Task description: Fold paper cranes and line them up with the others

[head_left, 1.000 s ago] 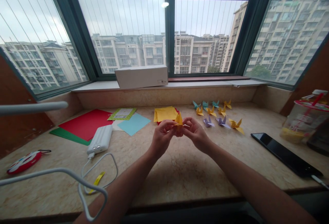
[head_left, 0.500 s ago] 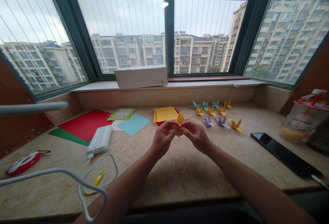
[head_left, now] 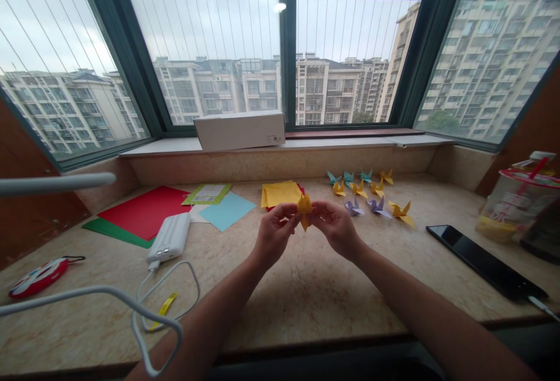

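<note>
A small folded piece of orange paper (head_left: 305, 209) is held above the marble counter (head_left: 306, 293), pinched from both sides. My left hand (head_left: 273, 233) grips its left side with closed fingers, and my right hand (head_left: 335, 227) grips its right side the same way. Behind the hands lies a stack of yellow paper sheets (head_left: 280, 193). To the right of it stand several finished paper cranes (head_left: 370, 191) in blue, yellow and purple.
Red, green and blue sheets (head_left: 149, 210) lie at the left with a white power bank (head_left: 170, 238) and its cable. A red object (head_left: 39, 276) lies at far left. A black phone (head_left: 485, 262) and a plastic cup (head_left: 516, 203) are at right. A white box (head_left: 240, 130) rests on the sill.
The folded paper has been turned between my fingers, from lying sideways with a wing out to standing upright with a point down. Both hands stayed in place.
</note>
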### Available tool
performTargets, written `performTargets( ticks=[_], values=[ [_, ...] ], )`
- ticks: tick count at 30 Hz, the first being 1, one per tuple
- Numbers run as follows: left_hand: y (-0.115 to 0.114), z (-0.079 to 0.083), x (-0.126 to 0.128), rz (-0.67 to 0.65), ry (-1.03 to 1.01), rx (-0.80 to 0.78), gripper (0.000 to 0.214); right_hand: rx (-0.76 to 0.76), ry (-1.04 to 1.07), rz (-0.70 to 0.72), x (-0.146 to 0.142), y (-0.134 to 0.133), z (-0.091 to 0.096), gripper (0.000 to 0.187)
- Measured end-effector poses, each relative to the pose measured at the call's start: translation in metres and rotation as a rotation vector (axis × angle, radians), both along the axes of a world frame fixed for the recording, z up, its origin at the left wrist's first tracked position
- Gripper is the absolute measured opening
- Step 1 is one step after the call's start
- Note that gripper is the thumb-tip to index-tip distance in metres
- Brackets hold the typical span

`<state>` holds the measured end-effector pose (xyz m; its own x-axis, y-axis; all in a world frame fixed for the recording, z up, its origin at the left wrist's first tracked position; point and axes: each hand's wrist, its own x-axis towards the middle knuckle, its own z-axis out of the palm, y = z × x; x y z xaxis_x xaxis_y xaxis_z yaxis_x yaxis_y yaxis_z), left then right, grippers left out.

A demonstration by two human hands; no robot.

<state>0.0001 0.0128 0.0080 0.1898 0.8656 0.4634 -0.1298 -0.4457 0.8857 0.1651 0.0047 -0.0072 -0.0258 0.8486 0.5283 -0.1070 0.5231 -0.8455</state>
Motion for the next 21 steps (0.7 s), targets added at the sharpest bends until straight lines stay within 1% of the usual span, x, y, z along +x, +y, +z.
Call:
performTargets(
  ticks=[5, 7, 10, 12, 14, 17, 21],
  values=[
    [0.000, 0.000, 0.000, -0.078, -0.024, -0.021, 0.026, -0.041, 0.010, 0.066, 0.003, 0.004, -0.002, 0.034],
    [0.000, -0.001, 0.000, -0.067, -0.011, -0.013, 0.027, -0.049, 0.010, 0.083, 0.004, 0.006, -0.002, 0.034],
    [0.000, -0.004, 0.000, -0.017, 0.029, 0.019, 0.026, -0.030, -0.011, 0.110, 0.005, 0.006, 0.000, 0.032],
    [0.001, -0.006, 0.000, -0.006, 0.053, 0.032, 0.027, -0.018, -0.047, 0.105, 0.007, 0.005, 0.003, 0.034],
    [0.000, -0.008, -0.001, -0.032, 0.065, 0.025, 0.027, -0.028, -0.071, 0.110, 0.008, 0.005, 0.005, 0.033],
    [0.000, -0.009, -0.002, -0.075, 0.087, -0.003, 0.028, -0.052, -0.066, 0.156, 0.010, 0.004, 0.008, 0.029],
    [0.000, -0.010, -0.003, -0.082, 0.101, -0.004, 0.030, -0.059, -0.055, 0.180, 0.011, 0.005, 0.008, 0.028]
  ],
)
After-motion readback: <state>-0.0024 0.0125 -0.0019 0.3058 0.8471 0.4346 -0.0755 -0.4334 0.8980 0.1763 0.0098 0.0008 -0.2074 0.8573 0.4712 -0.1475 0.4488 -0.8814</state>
